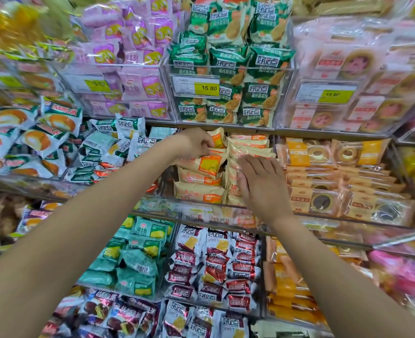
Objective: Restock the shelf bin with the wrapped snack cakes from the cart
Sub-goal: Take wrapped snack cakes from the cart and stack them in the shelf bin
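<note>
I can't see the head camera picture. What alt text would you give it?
Two bare arms reach into a clear shelf bin of cream-and-orange wrapped snack cakes: the left hand pinches a packet at the top of the stack, while the right hand presses flat against the packets beside it. Bins of other packaged snacks surround it.

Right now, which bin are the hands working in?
The middle-shelf bin of cream-and-orange snack cakes, directly below the green packets. The left hand and right hand touch only its packs.
</note>
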